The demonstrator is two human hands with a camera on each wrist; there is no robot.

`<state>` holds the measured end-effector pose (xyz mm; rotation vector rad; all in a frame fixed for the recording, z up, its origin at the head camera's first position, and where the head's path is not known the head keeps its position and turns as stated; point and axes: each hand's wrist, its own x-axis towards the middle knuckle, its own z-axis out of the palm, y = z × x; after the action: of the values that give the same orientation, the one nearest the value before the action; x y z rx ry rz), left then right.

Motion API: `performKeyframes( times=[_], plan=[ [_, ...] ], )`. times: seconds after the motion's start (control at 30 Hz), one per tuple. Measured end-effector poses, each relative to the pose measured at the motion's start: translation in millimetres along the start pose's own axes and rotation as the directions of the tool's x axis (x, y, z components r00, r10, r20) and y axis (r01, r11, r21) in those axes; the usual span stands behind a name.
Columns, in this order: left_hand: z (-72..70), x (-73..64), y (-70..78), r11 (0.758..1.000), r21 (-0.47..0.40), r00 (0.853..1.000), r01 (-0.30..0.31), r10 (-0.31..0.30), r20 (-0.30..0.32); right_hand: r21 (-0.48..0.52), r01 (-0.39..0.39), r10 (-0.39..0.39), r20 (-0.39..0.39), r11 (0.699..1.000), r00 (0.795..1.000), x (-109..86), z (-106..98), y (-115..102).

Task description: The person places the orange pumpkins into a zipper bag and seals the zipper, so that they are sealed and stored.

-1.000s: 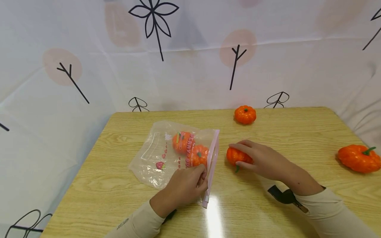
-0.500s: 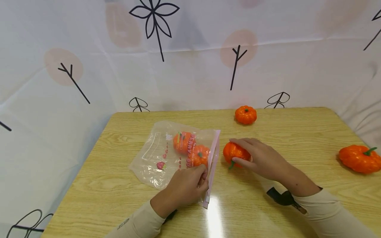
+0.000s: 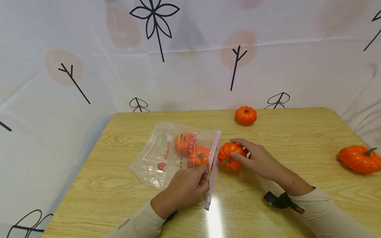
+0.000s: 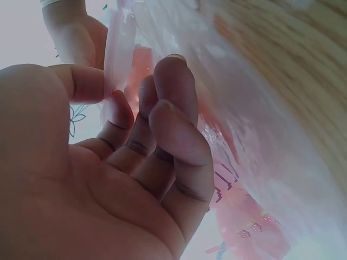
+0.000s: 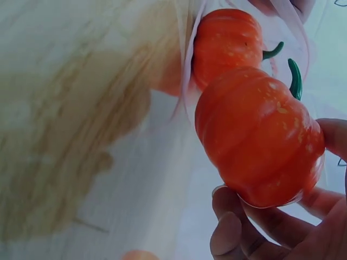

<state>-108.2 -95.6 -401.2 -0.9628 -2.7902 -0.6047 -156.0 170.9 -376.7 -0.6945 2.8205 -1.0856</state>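
Note:
My right hand (image 3: 257, 161) holds a small orange pumpkin (image 3: 230, 156) with a green stem, right at the mouth of a clear zip bag (image 3: 148, 155). In the right wrist view, the fingers and thumb grip this pumpkin (image 5: 255, 141) from its far side. My left hand (image 3: 186, 185) pinches the bag's pink zip edge (image 3: 215, 148) between thumb and finger. The left wrist view shows the thumb (image 4: 87, 84) against that edge, the other fingers curled. Two pumpkins lie inside the bag, one (image 3: 201, 156) near the mouth and another (image 3: 184, 142) behind it.
Another pumpkin (image 3: 245, 115) sits at the back of the wooden table (image 3: 297, 132). A larger, flatter pumpkin (image 3: 359, 159) rests at the right side. A patterned white cloth (image 3: 190, 76) hangs behind the table.
My right hand has moved left with the pumpkin, bringing it up to the bag's mouth, and its stem has turned further left. The left hand keeps its hold on the zip edge.

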Motion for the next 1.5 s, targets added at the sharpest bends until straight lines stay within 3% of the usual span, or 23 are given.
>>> performKeyframes(
  times=[0.33, 0.63, 1.5],
  plan=[
    [-1.9, 0.3, 2.1, 1.0, -0.011, 1.0, -0.006, 0.006, 0.005, 0.084, -0.02, 0.02, 0.008, 0.996, 1.0, -0.1, 2.9, 2.6],
    [-2.8, -0.4, 2.8, 1.0, -0.02, 1.0, -0.012, 0.012, -0.004, 0.076, -0.061, 0.061, -0.008, 0.995, 0.998, 2.3, 5.4, 6.2],
    [-3.1, -1.7, 2.2, 0.997, -0.066, 0.999, -0.038, 0.039, 0.026, 0.099, -0.043, 0.043, 0.005, 0.994, 0.999, 1.5, 13.2, 6.3]
  ],
)
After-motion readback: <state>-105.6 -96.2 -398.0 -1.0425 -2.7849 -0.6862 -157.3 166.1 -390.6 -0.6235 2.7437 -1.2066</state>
